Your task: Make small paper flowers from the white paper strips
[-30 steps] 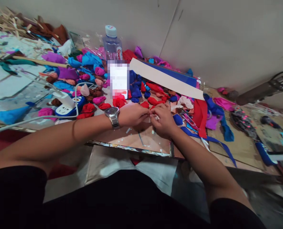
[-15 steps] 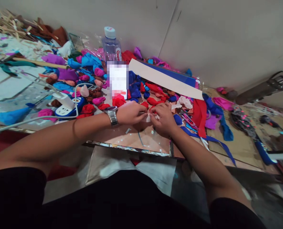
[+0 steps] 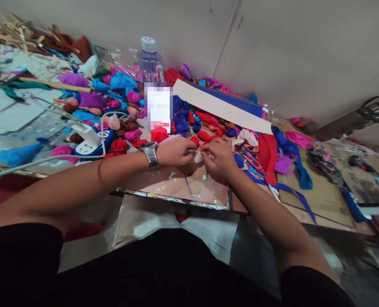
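My left hand (image 3: 174,151), with a metal watch on its wrist, and my right hand (image 3: 219,158) meet over the brown table top (image 3: 176,185). Both pinch a small white piece of paper (image 3: 197,157) between their fingertips. Most of that piece is hidden by the fingers. Right behind my hands lie several small rolled paper buds in red (image 3: 159,134), blue (image 3: 180,121) and pink (image 3: 133,134).
A water bottle (image 3: 150,60) and a propped phone (image 3: 158,106) stand behind the buds. A white power strip with a cable (image 3: 88,140) lies to the left. A long white and blue card (image 3: 221,106), a red strip (image 3: 267,152), blue ribbon (image 3: 288,189) and paper clips (image 3: 253,160) lie to the right.
My hands stayed together over the same spot. The white piece shows a little more between the fingertips, and the fingers shifted slightly around it.
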### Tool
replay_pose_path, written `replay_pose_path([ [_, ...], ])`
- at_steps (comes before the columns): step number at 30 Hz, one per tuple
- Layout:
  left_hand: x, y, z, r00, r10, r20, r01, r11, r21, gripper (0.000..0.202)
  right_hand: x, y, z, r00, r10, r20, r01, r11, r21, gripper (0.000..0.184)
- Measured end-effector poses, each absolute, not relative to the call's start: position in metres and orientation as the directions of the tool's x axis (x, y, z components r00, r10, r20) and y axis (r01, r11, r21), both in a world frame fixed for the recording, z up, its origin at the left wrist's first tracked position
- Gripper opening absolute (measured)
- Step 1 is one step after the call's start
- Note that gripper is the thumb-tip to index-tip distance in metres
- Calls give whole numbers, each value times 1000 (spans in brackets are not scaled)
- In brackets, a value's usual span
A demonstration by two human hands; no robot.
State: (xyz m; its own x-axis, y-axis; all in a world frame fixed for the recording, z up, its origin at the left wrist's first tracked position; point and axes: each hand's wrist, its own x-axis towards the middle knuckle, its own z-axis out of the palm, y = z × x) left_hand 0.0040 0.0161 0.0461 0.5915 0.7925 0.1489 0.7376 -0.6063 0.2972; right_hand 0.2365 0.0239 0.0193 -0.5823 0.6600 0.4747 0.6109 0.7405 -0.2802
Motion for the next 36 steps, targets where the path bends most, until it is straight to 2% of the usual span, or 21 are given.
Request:
replay_pose_path([
  [7,3,16,46,598,785,159,737,-617,274,27,237,25,19,-600,644,475,583,758,-291,7],
  [15,4,15,50,600,794,94,732,-593,335,27,236,22,23,-633,655,413,579,754,-310,15],
  [20,3,18,53,585,810,42,734,-551,397,29,235,23,24,-526,737,426,685,663,-302,19],
  [24,2,21,51,562,827,25,739,-516,433,28,235,21,25,-480,744,466,711,640,-290,20],
  [30,4,22,49,598,801,37,693,-540,479,25,233,16,26,-555,697,454,673,697,-248,21],
  [36,4,22,50,611,792,10,667,-521,533,24,233,14,26,-606,669,431,625,735,-263,16],
])
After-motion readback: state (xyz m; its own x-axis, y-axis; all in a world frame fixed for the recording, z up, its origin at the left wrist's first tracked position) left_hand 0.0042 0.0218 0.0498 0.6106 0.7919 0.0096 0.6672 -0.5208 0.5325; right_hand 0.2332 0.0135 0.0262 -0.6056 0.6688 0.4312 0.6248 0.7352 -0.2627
